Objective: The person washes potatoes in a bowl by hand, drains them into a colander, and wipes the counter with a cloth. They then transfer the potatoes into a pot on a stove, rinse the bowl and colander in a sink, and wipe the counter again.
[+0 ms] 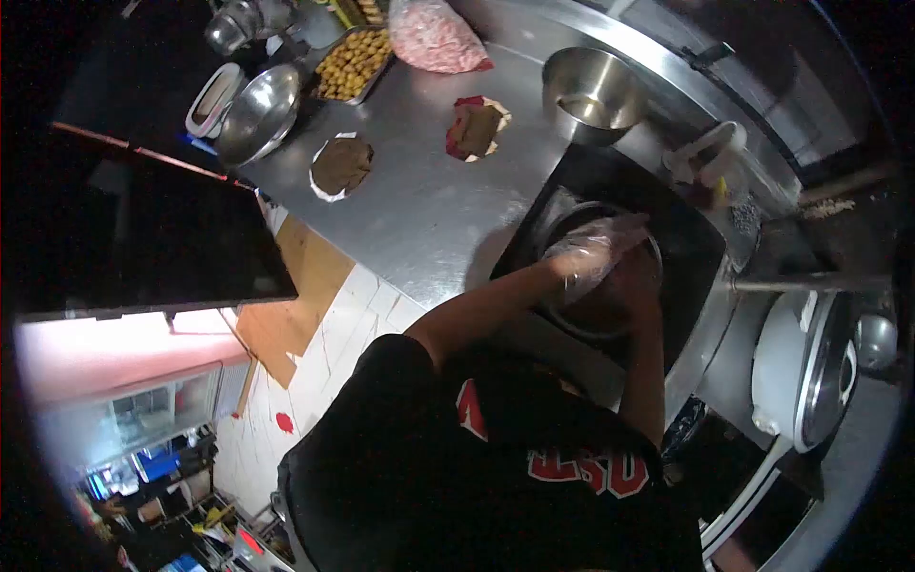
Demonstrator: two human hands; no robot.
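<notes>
My left hand [593,255], in a clear plastic glove, is over a round bowl [610,336]. Its fingers look stretched out toward the upper right, somewhat blurred. My right hand [637,289] is low in the same bowl, in shadow; its fingers cannot be made out. What the bowl contains is too dark to name. Beneath the bowl lies a black rectangular tray or mat [691,224]. Just beyond it stands a deep steel pot [593,95].
Two brown patties on wrappers, one left [341,166] and one right [474,130], lie on the steel counter [410,214]. Farther back are a tray of small yellow-brown balls [353,65], a bag of pink pieces [437,36] and a steel bowl [259,114]. A white lidded cooker [786,367] stands right.
</notes>
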